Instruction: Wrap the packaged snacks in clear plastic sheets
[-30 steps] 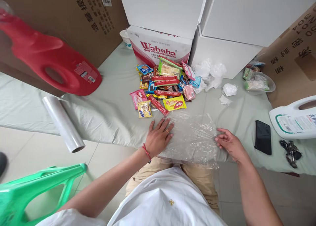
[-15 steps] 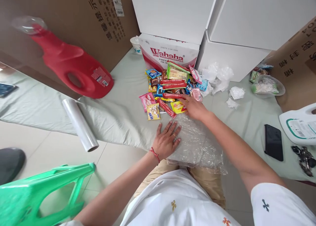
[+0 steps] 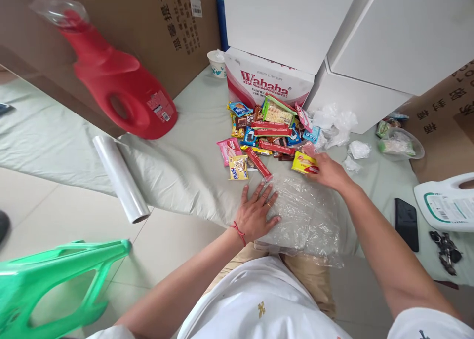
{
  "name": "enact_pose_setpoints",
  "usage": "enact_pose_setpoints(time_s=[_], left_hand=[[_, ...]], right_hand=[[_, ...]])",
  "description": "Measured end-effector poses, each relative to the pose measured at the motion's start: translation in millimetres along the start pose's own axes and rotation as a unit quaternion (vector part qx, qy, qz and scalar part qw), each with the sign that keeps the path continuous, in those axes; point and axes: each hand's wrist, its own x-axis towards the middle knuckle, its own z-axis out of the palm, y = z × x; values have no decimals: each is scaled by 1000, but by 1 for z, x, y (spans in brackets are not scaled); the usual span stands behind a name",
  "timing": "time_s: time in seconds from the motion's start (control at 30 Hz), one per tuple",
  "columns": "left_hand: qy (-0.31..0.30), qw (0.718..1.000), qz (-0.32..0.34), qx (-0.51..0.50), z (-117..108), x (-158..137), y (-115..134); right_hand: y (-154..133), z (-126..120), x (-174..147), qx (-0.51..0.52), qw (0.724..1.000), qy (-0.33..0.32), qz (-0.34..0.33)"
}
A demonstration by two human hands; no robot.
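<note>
Your shirt (image 3: 237, 299) is white with small gold and dark motifs, your trousers (image 3: 321, 280) are tan, and your bracelet (image 3: 239, 233) is red. You see a yellow packet (image 3: 304, 163) with red at your right hand (image 3: 329, 172). The pile of snacks (image 3: 273, 131) mixes red, blue, green, pink and brown. Your cloth (image 3: 196, 181) is plain pale green, the near left stool (image 3: 74, 262) bright green, the far left jug (image 3: 148, 77) red, the far box (image 3: 270, 85) white with red lettering, the phone (image 3: 406, 225) on the right black.
</note>
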Motion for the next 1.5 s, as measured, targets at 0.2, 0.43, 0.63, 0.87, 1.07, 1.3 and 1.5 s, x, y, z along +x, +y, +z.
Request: enact_pose_setpoints(time_s=[0.2, 0.43, 0.63, 0.87, 1.07, 1.3, 1.5], left_hand=[[5, 1000, -3, -15, 0, 0, -1], [17, 1000, -2, -6, 1, 1, -1], [15, 1000, -15, -11, 1, 1, 1], [21, 999, -14, -21, 0, 1, 0], [19, 999, -11, -23, 0, 1, -2], [30, 999, -9, -20, 1, 0, -3], [35, 999, -8, -24, 2, -1, -4]], right_hand=[[-5, -27, -80, 171, 984, 51, -14], [-47, 22, -141, 202, 977, -54, -46], [-37, 50, -129, 183, 979, -72, -50], [-31, -21, -13, 163, 982, 66, -65], [-73, -58, 147, 48, 970, 195, -135], [-109, -25, 159, 8, 990, 42, -136], [-109, 9, 59, -86, 971, 78, -207]])
